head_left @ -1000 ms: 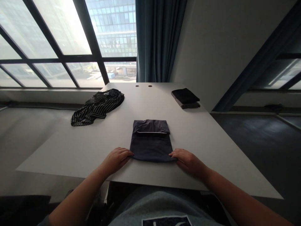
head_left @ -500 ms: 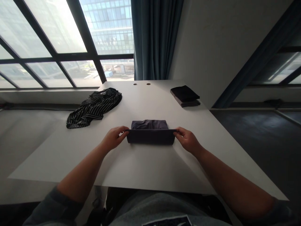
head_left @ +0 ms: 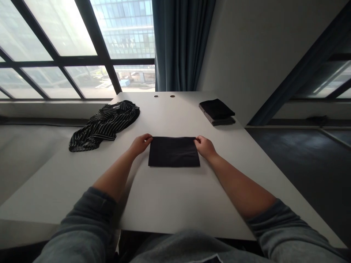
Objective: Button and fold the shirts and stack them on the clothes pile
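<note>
A dark folded garment point(head_left: 174, 152) lies as a neat rectangle on the white table in front of me; its exact kind does not show. My left hand point(head_left: 140, 143) pinches its far left corner between thumb and fingers. At the far right corner, my right hand point(head_left: 205, 147) grips the fabric the same way. The far edge runs nearly straight between both hands, and the near edge rests on the tabletop.
On the table's left side lies a crumpled black shirt with white stripes point(head_left: 106, 126). A stack of folded dark clothes point(head_left: 216, 111) sits at the back right. The white table point(head_left: 175, 197) has two round holes near its far edge, by the curtain point(head_left: 181, 47).
Both hands have moved away from me, carrying the garment's held edge over to the far side. The paler layer behind is now covered, and the garment lies flat.
</note>
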A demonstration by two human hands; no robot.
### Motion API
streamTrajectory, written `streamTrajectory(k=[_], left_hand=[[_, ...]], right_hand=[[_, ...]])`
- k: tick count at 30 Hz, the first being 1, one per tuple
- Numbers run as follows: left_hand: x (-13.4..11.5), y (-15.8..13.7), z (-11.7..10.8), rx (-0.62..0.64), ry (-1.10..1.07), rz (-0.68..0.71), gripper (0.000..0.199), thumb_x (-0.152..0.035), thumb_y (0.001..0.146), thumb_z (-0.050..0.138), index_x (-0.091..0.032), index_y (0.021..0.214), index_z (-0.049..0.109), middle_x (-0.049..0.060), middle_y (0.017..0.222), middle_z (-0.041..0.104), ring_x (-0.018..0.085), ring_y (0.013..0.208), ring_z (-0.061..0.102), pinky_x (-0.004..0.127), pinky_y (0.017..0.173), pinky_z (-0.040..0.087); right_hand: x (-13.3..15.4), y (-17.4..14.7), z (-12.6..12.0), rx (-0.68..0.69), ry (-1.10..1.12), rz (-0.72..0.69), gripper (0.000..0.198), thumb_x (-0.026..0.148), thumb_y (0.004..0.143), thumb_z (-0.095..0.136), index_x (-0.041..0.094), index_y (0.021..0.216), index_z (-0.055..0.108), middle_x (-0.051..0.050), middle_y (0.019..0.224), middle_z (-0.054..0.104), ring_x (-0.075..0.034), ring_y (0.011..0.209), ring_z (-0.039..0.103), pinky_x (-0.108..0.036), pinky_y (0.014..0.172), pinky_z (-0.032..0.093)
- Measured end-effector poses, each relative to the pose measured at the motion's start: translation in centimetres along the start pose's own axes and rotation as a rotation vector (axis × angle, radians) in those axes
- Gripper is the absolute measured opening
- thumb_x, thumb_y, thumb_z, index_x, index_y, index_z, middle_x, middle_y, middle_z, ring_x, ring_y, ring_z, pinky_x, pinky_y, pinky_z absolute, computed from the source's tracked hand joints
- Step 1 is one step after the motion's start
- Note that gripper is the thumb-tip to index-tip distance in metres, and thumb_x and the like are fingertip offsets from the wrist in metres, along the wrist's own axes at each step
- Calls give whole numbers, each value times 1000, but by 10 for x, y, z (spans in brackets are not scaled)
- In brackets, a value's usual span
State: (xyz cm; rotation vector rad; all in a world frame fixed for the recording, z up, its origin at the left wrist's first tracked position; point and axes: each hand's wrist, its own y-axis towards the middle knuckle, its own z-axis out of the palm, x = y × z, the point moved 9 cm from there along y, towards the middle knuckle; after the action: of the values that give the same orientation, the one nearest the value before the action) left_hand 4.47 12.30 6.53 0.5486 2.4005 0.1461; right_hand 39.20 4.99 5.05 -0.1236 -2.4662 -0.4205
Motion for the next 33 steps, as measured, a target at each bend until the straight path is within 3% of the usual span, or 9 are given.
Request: streamTrajectory(k=[4,8,11,15,19,22,29,33], left_hand=[[20,3,23,39,30,-34,21,-37,90,59,-22,95,74,5,98,75,22,87,67,34,86,52],[18,-3,18,-33,49,-55,27,-30,90,62,-22,113,72,7,113,74,24,100,69,37,95,54],[-19,-10,11,-73,135,41,30,-30,97,55,-22,120,72,8,124,73,25,116,67,41,107,50],[-79,-23,44,84,263,214,42,-41,107,42,-27,138,65,5,146,66,25,135,60,41,118,42],[-88,-28,86,269,378,215,53,-43,108,37,-24,156,50,7,165,45,26,154,41,45,128,29],[-75,-25,95,328,398,184,57,-44,109,34,-22,161,43,6,169,38,26,158,32,48,130,23],[-56,-27,86,313,422,127,63,-47,109,32,-15,162,41,9,171,33,28,161,26,47,132,19],[-30,-32,80,309,391,11,65,-48,109,29,-17,166,33,7,175,24,29,163,17,50,131,19]], right_hand=[[-5,4,19,9,-176,-100,11,17,88,59,17,86,70,-11,93,75,-24,90,66,-34,91,48],[5,-1,8,-78,-221,-203,11,17,86,62,15,94,70,-14,101,72,-29,101,63,-41,98,49],[36,-10,-3,-121,-213,-332,18,18,92,58,15,103,72,-17,114,70,-31,114,60,-45,107,46],[81,-26,17,24,-216,-490,36,24,100,49,13,127,70,-16,140,64,-30,138,51,-45,122,36],[73,-30,60,282,-302,-394,56,38,104,48,12,154,53,-16,162,47,-32,152,40,-51,127,28],[57,-29,74,375,-338,-330,63,45,106,44,13,160,44,-14,168,37,-33,158,30,-52,130,22],[38,-28,70,364,-395,-190,67,49,107,38,16,165,34,-11,173,25,-31,161,21,-58,130,17],[19,-29,64,329,-399,-92,69,48,107,36,14,166,31,-11,174,22,-34,162,19,-60,130,16]])
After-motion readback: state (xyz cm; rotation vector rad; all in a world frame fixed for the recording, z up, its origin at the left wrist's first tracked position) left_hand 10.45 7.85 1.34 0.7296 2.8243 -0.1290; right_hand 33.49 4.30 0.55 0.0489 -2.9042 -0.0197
